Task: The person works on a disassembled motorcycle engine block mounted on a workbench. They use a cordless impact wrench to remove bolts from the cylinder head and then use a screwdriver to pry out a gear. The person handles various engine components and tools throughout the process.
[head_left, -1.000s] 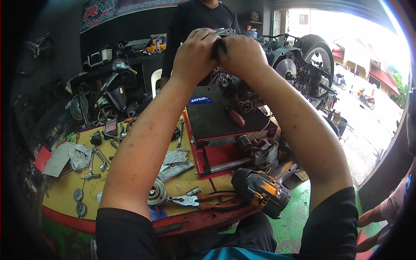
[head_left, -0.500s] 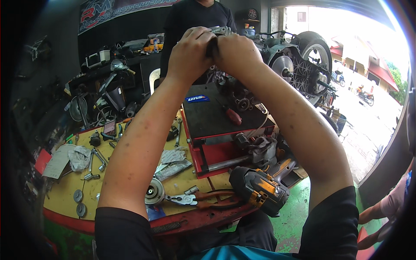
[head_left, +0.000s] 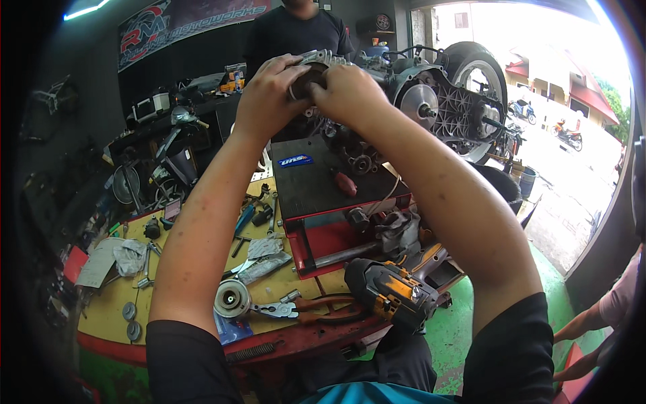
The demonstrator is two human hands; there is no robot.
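Observation:
Raised in front of me is a grey metal engine cylinder (head_left: 309,75), its round dark opening turned toward me. My left hand (head_left: 270,91) is wrapped round its left side. At the right side my right hand (head_left: 352,92) is closed on it, with some fingers bent at the opening; their tips are hidden. Behind and to the right stands a scooter engine (head_left: 457,111) with a shiny round pulley face and a rear wheel (head_left: 498,81). Below the hands a black-topped red stand (head_left: 313,188) bears a red-handled tool (head_left: 344,183) and a blue sticker (head_left: 296,161).
On the yellow bench (head_left: 192,323) lie pliers (head_left: 277,309), a round metal part (head_left: 232,298), sockets and rags. A yellow-and-black cordless impact wrench (head_left: 393,289) rests at the front right edge. One person (head_left: 296,37) stands opposite; another person's arm (head_left: 585,326) shows at the right.
Both hands have shifted a little left and lower with the engine cylinder, and its round opening has turned into view. The whole view has shifted slightly.

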